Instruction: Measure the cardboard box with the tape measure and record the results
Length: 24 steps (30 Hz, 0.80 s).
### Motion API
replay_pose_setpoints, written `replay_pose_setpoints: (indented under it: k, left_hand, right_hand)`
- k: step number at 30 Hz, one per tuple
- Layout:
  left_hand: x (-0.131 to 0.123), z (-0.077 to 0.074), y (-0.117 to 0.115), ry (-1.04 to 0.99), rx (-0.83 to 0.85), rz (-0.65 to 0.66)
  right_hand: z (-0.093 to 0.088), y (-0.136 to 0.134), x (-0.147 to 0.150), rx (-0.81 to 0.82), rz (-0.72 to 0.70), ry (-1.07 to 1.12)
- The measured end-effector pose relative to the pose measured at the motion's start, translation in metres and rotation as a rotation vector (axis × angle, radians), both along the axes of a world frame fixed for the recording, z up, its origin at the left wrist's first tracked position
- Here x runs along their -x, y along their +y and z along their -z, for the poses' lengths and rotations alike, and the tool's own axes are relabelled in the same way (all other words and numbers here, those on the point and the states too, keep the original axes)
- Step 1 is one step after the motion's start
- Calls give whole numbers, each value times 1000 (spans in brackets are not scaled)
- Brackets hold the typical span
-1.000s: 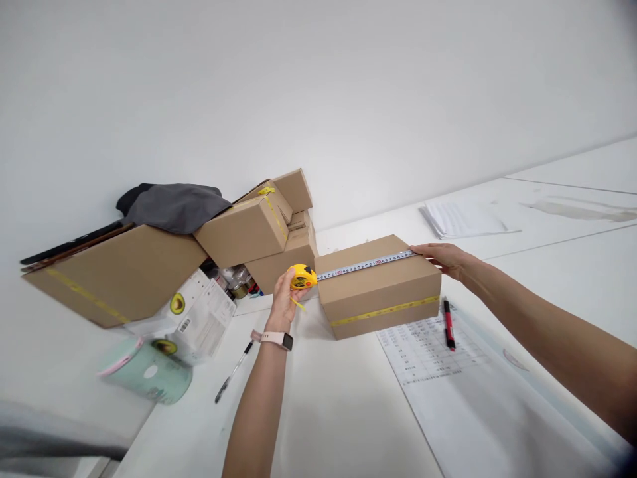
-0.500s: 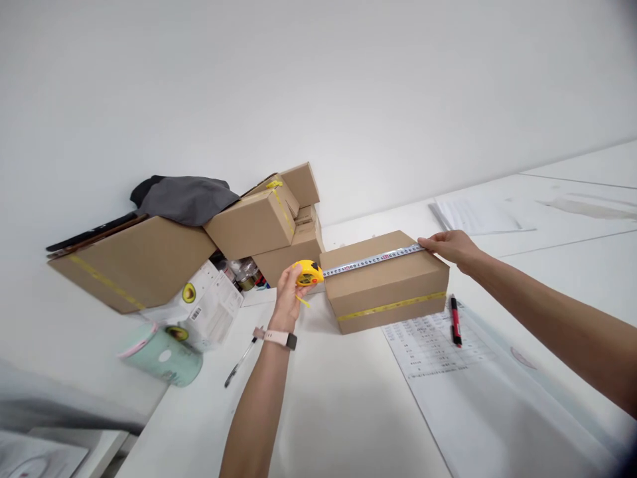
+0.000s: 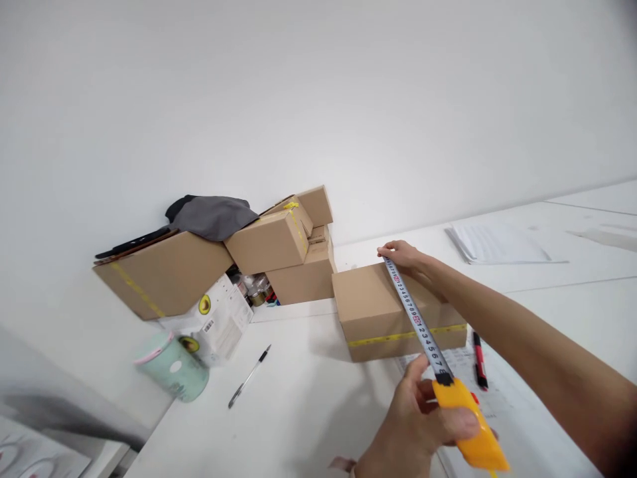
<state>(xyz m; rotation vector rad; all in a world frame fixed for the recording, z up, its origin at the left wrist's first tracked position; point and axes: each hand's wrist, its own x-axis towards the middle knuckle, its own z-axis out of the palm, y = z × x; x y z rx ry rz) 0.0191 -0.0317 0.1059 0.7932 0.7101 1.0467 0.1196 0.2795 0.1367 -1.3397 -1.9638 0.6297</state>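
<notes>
My left hand (image 3: 415, 425) is closed around the yellow case of a tape measure (image 3: 468, 421), low and close to the camera. From the case the metal blade (image 3: 412, 309) runs out, slanting up and away across a closed cardboard box (image 3: 365, 302) that has yellow tape along its front side. My right hand (image 3: 401, 255) pinches the blade's far end by the box's back top edge. The right forearm covers the right part of the box top.
A red and black marker (image 3: 479, 362) lies on printed sheets right of the box. Leftward are a pen (image 3: 249, 376), a mint canister (image 3: 174, 368), a white avocado-print box (image 3: 223, 315) and stacked cardboard boxes (image 3: 269, 242). A paper stack (image 3: 497, 243) lies at back right.
The tape measure has swung from lengthwise along the box top to crosswise. My left hand moved right and nearer with the case; my right hand moved left to the back edge.
</notes>
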Motion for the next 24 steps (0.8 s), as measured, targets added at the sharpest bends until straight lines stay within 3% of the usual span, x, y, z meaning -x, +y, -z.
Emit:
replay_pose_setpoints:
  k: [4,11,16,20,24]
  left_hand:
    - [-12,-3,8,-100,-7,-53]
    - [-32,19,4,-156,73,-96]
    - [-37,5,2,-126,61,-146]
    - [-27,-11,-3,-75,41,-127]
    - [11,-4,-21,73,-41,-136]
  right_hand:
    - [12,12,2,49,7,-76]
    - [20,14,-4,99,-36,-59]
    - [16,6,0,116,-47,-14]
    - [2,-7,-6,124,-74,72]
    - [-12,-24,-45,73,-21,235]
